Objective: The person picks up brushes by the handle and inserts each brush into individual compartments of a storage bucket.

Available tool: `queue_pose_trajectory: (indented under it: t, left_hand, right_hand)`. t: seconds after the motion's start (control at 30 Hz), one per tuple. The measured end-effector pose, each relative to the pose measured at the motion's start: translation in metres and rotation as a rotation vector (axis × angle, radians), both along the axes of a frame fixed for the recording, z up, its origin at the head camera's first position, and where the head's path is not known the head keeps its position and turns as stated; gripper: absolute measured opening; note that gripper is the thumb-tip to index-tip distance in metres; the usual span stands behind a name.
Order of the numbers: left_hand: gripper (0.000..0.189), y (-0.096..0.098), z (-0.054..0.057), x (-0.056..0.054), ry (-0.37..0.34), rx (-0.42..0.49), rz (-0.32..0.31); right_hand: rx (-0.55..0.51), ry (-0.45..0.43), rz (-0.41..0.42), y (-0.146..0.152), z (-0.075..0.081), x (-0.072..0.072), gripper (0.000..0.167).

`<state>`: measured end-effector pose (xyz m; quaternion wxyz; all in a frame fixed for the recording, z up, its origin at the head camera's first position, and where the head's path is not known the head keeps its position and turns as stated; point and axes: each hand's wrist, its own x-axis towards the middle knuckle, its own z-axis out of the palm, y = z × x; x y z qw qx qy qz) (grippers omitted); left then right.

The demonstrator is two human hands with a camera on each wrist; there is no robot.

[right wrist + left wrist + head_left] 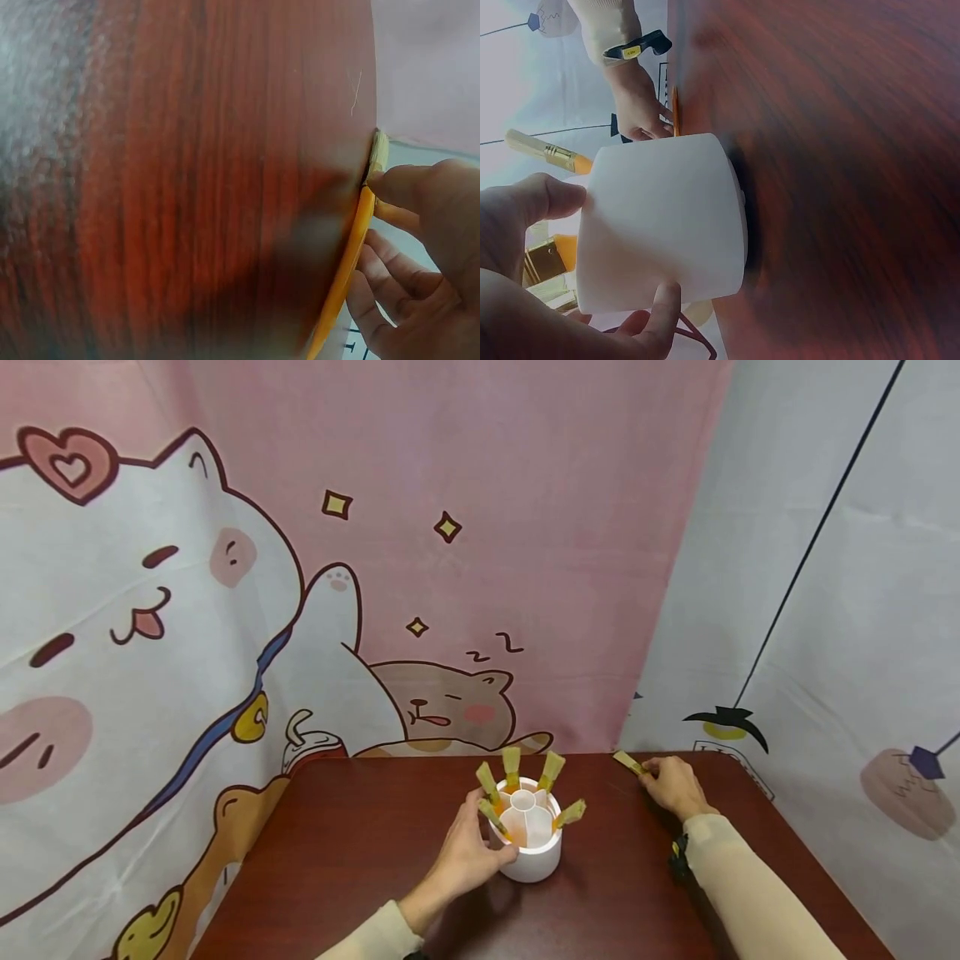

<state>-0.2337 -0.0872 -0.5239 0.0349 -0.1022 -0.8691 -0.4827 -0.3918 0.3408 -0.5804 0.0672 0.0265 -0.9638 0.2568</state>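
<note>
A white round divided holder (531, 864) stands upright on the table, with several paintbrushes (552, 767) leaning out around its rim, bristles up. My left hand (467, 853) grips the holder from its left side. In the left wrist view, the thumb is at the rim and a fingertip presses the smooth wall of the holder (660, 225). At the far right of the table, my right hand (675, 787) pinches another paintbrush (627, 762) near its ferrule. The right wrist view shows that brush's orange handle (346, 270) lying along the tabletop below the fingers.
The reddish-brown wooden table (360, 843) backs onto a cartoon-printed cloth (570, 568), which also runs along the right side. Its far edge is just behind the right hand's brush. A thin light fibre (355, 94) lies on the tabletop.
</note>
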Motion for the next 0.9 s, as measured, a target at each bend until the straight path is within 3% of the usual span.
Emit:
queue_pose_trajectory:
  t: [0.2,0.73,0.9]
  left_hand:
    - [0.099,0.000,0.001,0.000,-0.008,0.020,-0.014]
    - [0.096,0.002,0.004,-0.001,-0.008,0.014,-0.013]
    - [0.096,0.001,0.003,-0.001,-0.004,0.011,-0.022]
  right_hand:
    - [0.008,0.003,0.001,0.000,-0.002,-0.002,0.019]
    - [0.004,-0.012,0.052,-0.006,0.002,0.002,0.024]
    - [0.003,-0.022,0.081,-0.007,0.004,0.008,0.017]
